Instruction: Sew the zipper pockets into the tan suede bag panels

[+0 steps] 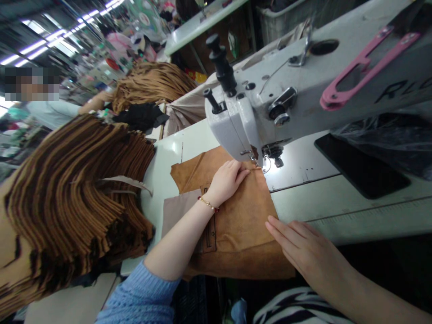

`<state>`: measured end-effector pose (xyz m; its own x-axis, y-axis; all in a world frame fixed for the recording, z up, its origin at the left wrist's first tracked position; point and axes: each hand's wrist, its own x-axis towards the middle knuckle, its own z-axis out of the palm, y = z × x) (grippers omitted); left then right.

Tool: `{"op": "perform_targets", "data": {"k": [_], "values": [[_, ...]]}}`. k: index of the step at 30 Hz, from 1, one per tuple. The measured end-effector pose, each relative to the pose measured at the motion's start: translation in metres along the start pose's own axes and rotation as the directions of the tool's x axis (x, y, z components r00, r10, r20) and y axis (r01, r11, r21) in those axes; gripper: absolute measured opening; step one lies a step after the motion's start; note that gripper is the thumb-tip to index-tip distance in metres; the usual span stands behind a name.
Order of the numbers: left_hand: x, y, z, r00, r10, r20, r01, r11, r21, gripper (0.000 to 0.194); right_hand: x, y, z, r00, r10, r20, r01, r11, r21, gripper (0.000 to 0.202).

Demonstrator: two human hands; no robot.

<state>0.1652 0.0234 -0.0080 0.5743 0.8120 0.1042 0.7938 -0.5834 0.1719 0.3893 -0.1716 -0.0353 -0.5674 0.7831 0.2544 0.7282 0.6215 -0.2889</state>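
Observation:
A brown fabric piece [243, 216] with a zippered pocket lies under the head of a white sewing machine [232, 121]. My left hand [227, 180], with a bracelet at its wrist, rests on the fabric just left of the needle area, its fingers bent and the thumb and fingertips close together at the fabric edge. What they grip, if anything, is too small to tell. At the fabric's right edge, my right hand [297, 243] has its fingers stretched out, fingertips touching the edge. Beneath the brown piece, a grey lining [177, 209] shows at the left.
A tall stack of brown pieces [77, 193] stands at the left. Right of the needle are a black phone [361, 166] and clear plastic [398, 139]. A pink tool [351, 81] lies on the machine arm. Behind are another brown pile [155, 83] and a person at the left.

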Motion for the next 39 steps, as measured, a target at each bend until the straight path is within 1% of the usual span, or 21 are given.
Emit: {"op": "perform_targets", "data": {"k": [5, 10, 13, 15, 17, 18, 21, 25, 30, 32, 35, 37, 39], "values": [[0.002, 0.000, -0.002, 1.000, -0.027, 0.010, 0.028, 0.999, -0.040, 0.028, 0.001, 0.000, -0.002, 1.000, -0.007, -0.005, 0.007, 1.000, -0.016, 0.058], [0.004, 0.002, -0.004, 0.998, -0.065, 0.023, 0.067, 0.990, -0.120, 0.025, 0.001, 0.000, -0.002, 1.000, -0.002, -0.004, 0.002, 1.000, -0.013, 0.056], [0.003, 0.002, -0.003, 0.996, -0.085, -0.005, 0.084, 0.984, -0.159, 0.021, 0.000, 0.000, -0.002, 1.000, 0.000, 0.001, 0.000, 1.000, -0.004, 0.057], [0.002, 0.003, -0.001, 0.996, -0.075, -0.057, 0.063, 0.979, -0.194, 0.013, 0.000, 0.000, -0.003, 1.000, 0.003, -0.003, -0.003, 1.000, 0.000, 0.057], [0.001, 0.005, 0.001, 0.994, -0.035, -0.108, 0.010, 0.974, -0.225, 0.004, 0.001, 0.000, -0.003, 1.000, 0.006, -0.007, -0.006, 1.000, 0.003, 0.057], [0.001, 0.007, 0.001, 0.992, -0.012, -0.122, -0.018, 0.971, -0.239, 0.003, 0.001, -0.001, -0.003, 1.000, 0.007, -0.006, -0.007, 1.000, 0.002, 0.057], [-0.001, 0.010, 0.002, 0.990, 0.005, -0.142, -0.047, 0.955, -0.293, 0.013, 0.001, -0.001, -0.004, 1.000, 0.007, 0.004, -0.007, 1.000, -0.016, 0.057], [-0.001, 0.012, 0.003, 0.987, -0.041, -0.153, -0.021, 0.922, -0.386, 0.016, 0.000, 0.000, -0.002, 1.000, 0.002, 0.015, -0.002, 1.000, -0.026, 0.055], [0.002, 0.010, 0.004, 0.984, -0.131, -0.123, 0.058, 0.879, -0.473, 0.011, -0.001, 0.001, 0.000, 1.000, -0.003, 0.027, 0.004, 0.999, -0.034, 0.058], [0.003, 0.010, 0.004, 0.986, -0.117, -0.118, 0.048, 0.879, -0.474, 0.012, -0.002, 0.001, 0.000, 0.999, -0.001, 0.032, 0.002, 0.999, -0.035, 0.058], [0.002, 0.011, 0.004, 0.989, -0.062, -0.138, -0.004, 0.902, -0.432, 0.020, -0.002, 0.000, 0.000, 0.999, 0.004, 0.033, -0.003, 0.999, -0.032, 0.055], [0.000, 0.014, 0.005, 0.984, -0.022, -0.179, -0.042, 0.937, -0.346, 0.024, -0.002, 0.000, -0.001, 1.000, 0.003, 0.031, -0.002, 1.000, -0.024, 0.053], [-0.004, 0.019, 0.006, 0.978, 0.030, -0.205, -0.074, 0.975, -0.211, 0.026, -0.002, 0.000, -0.001, 1.000, -0.003, 0.029, 0.003, 1.000, -0.015, 0.052]]}}
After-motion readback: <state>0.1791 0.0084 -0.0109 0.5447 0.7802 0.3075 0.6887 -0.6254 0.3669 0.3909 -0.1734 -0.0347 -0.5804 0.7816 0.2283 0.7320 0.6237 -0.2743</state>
